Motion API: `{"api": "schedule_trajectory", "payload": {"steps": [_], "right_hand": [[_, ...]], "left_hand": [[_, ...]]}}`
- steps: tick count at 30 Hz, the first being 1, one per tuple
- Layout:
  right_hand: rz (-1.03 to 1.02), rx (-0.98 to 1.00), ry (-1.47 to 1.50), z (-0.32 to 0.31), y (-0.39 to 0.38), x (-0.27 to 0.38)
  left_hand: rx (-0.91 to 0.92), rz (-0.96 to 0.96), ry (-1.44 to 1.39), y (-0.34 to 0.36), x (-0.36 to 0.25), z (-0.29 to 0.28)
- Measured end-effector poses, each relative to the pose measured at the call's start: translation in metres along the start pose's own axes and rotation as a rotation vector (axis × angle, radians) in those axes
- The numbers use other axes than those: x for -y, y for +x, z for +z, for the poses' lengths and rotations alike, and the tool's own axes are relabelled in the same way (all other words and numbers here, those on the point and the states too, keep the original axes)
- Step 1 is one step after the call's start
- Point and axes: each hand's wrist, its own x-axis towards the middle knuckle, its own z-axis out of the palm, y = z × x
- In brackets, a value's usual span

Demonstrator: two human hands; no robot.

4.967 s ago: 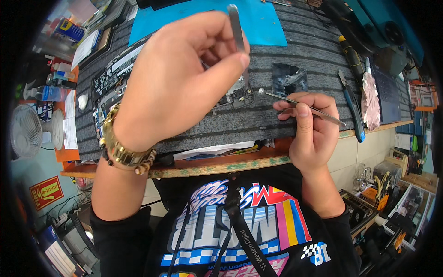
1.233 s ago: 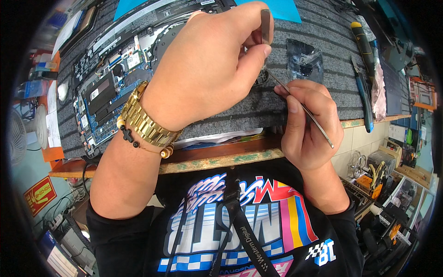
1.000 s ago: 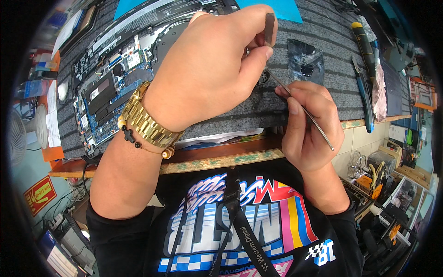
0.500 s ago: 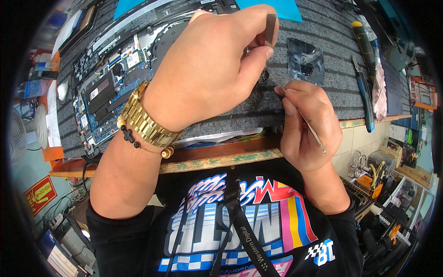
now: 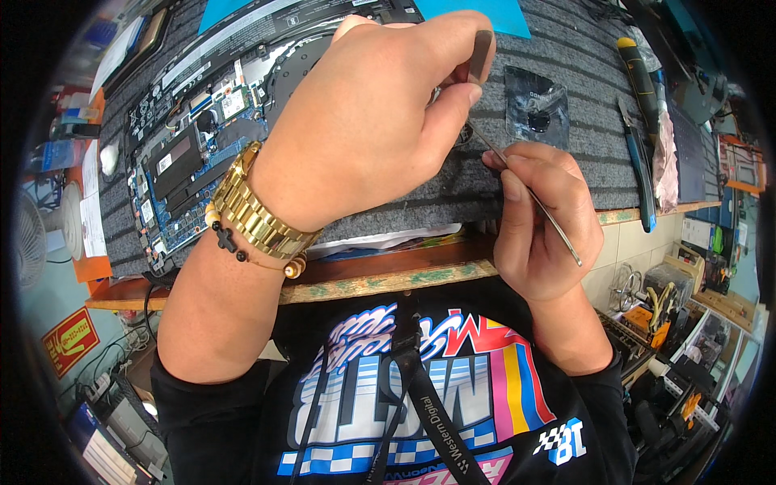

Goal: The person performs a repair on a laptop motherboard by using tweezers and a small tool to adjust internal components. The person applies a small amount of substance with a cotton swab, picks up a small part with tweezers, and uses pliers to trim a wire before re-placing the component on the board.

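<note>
My left hand (image 5: 364, 113), with a gold watch at its wrist, reaches across the right part of an opened laptop (image 5: 194, 153). Its thumb and index finger pinch a dark flat strip (image 5: 481, 55); the far fingers are hidden behind the hand. Lower and to the right, my right hand (image 5: 550, 210) is closed on a thin metal rod-like tool (image 5: 543, 204). The tool slants up-left, its upper end close below the left thumb; I cannot tell whether it touches anything. The laptop shows a blue circuit board, a black fan and a battery.
A small dark plastic packet (image 5: 537, 105) lies on the striped grey mat (image 5: 598, 121). Farther right are blue-handled pliers (image 5: 636, 162) and a yellow-and-black screwdriver (image 5: 634, 69). The wooden table edge (image 5: 388, 279) runs close before my body. Bright blue sheets (image 5: 501, 16) lie at the back.
My right hand and the metal tool have shifted slightly right and down. The dark strip between my left fingers has tilted a little; the left hand has barely moved.
</note>
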Motion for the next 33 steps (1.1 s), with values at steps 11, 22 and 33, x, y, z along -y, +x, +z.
{"api": "schedule_trajectory", "payload": {"steps": [11, 22, 33], "right_hand": [[-0.008, 0.017, -0.003, -0.001, 0.000, -0.001], [0.251, -0.084, 0.145, -0.003, 0.001, 0.007], [0.299, -0.131, 0.240, -0.001, 0.001, 0.004]], "left_hand": [[-0.005, 0.008, -0.002, -0.001, 0.004, 0.001], [0.064, 0.188, 0.176, -0.001, 0.005, -0.007], [0.044, 0.251, 0.236, -0.001, 0.006, -0.009]]}}
